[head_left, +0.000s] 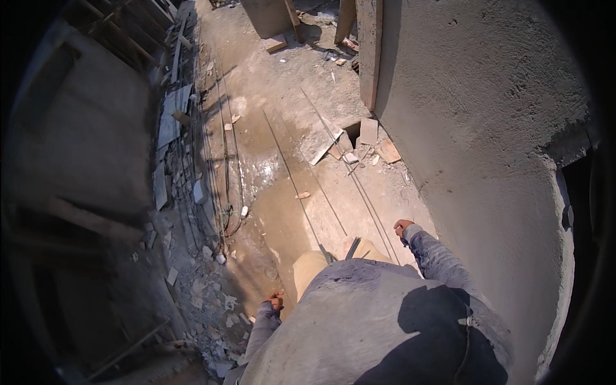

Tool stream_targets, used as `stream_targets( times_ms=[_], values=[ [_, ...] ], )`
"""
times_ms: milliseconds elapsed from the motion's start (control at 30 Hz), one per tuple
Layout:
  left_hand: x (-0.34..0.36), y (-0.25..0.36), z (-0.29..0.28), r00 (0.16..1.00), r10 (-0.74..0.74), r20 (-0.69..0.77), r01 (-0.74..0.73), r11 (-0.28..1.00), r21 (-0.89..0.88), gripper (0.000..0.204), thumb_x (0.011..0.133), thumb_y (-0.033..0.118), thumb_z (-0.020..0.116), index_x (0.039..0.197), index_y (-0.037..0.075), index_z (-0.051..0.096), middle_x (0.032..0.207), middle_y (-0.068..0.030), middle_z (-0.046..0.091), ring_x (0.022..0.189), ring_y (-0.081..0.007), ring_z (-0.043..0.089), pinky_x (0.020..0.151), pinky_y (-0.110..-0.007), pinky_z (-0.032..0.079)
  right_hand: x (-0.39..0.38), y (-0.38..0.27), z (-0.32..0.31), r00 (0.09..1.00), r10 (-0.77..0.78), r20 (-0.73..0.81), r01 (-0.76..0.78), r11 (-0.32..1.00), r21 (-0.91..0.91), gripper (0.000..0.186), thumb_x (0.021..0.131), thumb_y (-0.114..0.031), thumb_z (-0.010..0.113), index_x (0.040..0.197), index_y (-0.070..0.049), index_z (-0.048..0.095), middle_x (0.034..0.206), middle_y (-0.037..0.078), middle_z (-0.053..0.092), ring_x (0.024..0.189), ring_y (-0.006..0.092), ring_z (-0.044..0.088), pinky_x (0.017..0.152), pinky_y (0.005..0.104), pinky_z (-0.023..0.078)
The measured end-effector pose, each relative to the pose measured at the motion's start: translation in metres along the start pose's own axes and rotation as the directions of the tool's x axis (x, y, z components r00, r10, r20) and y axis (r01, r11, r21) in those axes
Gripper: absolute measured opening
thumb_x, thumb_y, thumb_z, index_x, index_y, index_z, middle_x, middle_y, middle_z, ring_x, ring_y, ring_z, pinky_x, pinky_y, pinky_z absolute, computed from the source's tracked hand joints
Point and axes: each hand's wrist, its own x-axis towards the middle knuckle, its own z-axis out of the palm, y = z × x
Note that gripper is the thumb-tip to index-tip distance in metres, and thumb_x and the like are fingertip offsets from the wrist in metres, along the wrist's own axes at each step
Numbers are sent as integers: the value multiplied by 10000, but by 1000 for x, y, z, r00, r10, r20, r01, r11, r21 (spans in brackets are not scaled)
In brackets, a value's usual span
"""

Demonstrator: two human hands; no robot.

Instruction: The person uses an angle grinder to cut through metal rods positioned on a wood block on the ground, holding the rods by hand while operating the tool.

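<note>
My right hand [402, 227] hangs beside my right leg, near the plastered wall. Its fingers are curled in, and nothing shows in them. Low on my left side is my left hand [275, 300], its fingers also curled with nothing visible in them. Both arms wear grey-blue sleeves. Neither hand touches anything around it. On the ground ahead of my feet lie long thin rods [350, 159], with another rod [287, 165] left of them. Two dark strips [353, 248] show at the front of my light trousers.
A rough grey wall [468, 122] runs along my right, with a wooden plank [369, 54] upright at its far end. Broken tiles [369, 131] surround a small hole ahead. Rubble [205, 289] and long bars [224, 141] line the left. Wet ground [276, 212] lies between.
</note>
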Motion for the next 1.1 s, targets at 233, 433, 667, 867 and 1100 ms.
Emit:
stream_targets(
  times_ms=[233,433,667,867,1100],
  values=[
    [71,80,-8,970,-140,-197,158,984,81,368,728,30,521,1094,39,481,670,-38,512,531,-154,463,517,-294,393,156,-144,-154,987,-82,-137,97,990,104,203,741,-126,528,929,-94,596,631,79,588,571,162,566,553,294,457],
    [183,234,-68,971,-174,-166,189,979,80,337,737,47,532,1071,80,502,687,-39,528,539,-160,476,518,-315,409,259,-131,-138,965,157,-208,-129,981,143,178,733,-82,530,897,-63,597,606,46,563,570,121,543,530,266,448],
    [296,530,-152,959,105,-262,-59,983,175,319,750,71,545,1065,106,509,763,-54,544,594,-155,489,548,-327,425,302,-164,-120,962,265,-63,-246,945,216,177,705,-160,605,868,-92,612,669,72,617,627,184,601,588,299,483],
    [409,805,-78,941,257,-220,-227,962,150,320,788,64,504,1106,94,482,757,-56,527,589,-130,482,510,-276,414,362,-193,-151,956,267,-119,-231,939,254,158,766,-50,541,920,-24,569,595,83,574,488,164,575,450,302,480],
    [523,918,-38,913,407,26,-291,607,739,567,719,38,588,1241,76,371,994,-128,533,793,-206,555,648,-324,478,573,-292,-140,928,373,18,-341,825,451,150,751,-71,538,886,-45,596,609,67,589,512,148,569,477,280,475]
  ],
)
